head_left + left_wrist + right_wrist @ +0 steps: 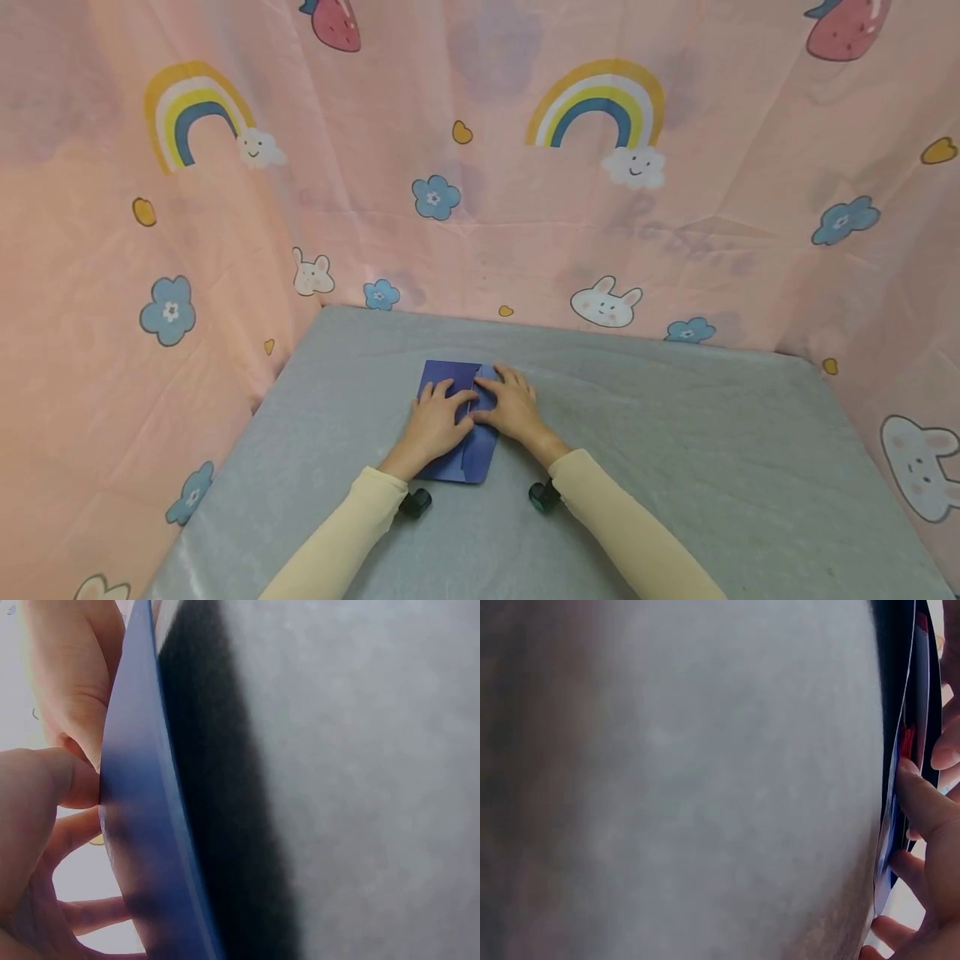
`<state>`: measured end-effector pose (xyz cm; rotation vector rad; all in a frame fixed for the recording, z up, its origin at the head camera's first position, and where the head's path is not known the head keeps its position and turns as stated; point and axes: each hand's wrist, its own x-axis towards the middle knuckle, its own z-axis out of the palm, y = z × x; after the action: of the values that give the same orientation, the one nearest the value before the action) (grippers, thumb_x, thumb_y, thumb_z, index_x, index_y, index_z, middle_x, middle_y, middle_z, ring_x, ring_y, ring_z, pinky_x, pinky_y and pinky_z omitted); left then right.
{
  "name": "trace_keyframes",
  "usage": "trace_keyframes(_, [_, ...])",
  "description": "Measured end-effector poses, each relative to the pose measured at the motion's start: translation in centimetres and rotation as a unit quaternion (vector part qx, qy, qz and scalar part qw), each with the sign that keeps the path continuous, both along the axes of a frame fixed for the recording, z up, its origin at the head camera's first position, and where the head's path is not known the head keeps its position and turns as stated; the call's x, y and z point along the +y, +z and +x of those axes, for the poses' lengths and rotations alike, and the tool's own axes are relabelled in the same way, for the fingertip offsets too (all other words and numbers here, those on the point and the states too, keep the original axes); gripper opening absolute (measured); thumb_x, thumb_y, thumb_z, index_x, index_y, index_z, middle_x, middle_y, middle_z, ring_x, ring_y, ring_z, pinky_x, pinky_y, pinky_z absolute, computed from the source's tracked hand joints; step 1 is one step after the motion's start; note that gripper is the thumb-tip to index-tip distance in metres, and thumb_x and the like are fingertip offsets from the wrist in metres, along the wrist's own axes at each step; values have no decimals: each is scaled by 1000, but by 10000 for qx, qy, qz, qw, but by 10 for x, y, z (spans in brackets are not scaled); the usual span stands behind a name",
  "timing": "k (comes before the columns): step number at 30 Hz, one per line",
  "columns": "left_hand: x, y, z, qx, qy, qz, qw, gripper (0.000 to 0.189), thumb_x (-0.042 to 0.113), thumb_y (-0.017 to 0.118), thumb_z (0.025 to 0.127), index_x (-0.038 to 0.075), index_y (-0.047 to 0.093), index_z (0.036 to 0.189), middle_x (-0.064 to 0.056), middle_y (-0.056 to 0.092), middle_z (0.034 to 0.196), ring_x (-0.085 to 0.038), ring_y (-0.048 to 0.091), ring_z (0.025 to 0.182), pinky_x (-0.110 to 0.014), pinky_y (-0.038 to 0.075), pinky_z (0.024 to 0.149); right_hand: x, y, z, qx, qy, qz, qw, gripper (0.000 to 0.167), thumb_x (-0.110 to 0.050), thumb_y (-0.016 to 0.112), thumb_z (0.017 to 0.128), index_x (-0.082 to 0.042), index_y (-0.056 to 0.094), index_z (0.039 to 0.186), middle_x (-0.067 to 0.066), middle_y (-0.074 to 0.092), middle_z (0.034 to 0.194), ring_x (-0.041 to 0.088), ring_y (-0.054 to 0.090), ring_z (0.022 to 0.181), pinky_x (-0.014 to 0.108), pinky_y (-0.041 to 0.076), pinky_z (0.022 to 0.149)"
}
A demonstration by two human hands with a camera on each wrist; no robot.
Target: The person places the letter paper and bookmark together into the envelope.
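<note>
A blue folder-like cover [442, 467] lies on the grey cloth, with a lighter blue flap [477, 454] along its right side. My left hand [435, 421] rests on the cover with fingers spread, its thumb near the flap's edge. On the flap lies my right hand [513, 408], fingers spread, thumb and index finger at the seam close to the left hand. In the left wrist view, the thumb [75, 780] touches the cover's edge. Between layers in the right wrist view, a small red part [907, 741] shows near the right thumb [922, 795]; what it belongs to is hidden.
The grey cloth [675, 433] covers the table around the cover. A pink curtain [510, 250] printed with rainbows, rabbits and flowers hangs behind and at both sides. Small dark wrist cameras sit under the left cuff [390, 492] and the right cuff [567, 479].
</note>
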<state>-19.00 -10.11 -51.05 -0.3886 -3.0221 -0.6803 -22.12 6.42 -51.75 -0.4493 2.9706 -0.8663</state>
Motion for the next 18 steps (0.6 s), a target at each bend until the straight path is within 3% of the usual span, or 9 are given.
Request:
trace_keyframes(8, [0,0,1,-8,23,-43,10000,40,31,61,93,28,63,133,-23,46,149,-57,35,139,-74,33,103,-2,-7,-1,329,-24,-60,9994,62,-34,81,78,-16,63,134,21,43,151,44,36,141,66,28,106])
trace_keyframes(18, [0,2,2,-76,-23,-106,9999,42,32,62,93,29,62,134,-22,45,150,-57,33,140,-74,32,104,-2,-5,-2,98,-43,132,9999,65,-36,82,77,-18,61,136,19,40,155,42,33,144,65,28,109])
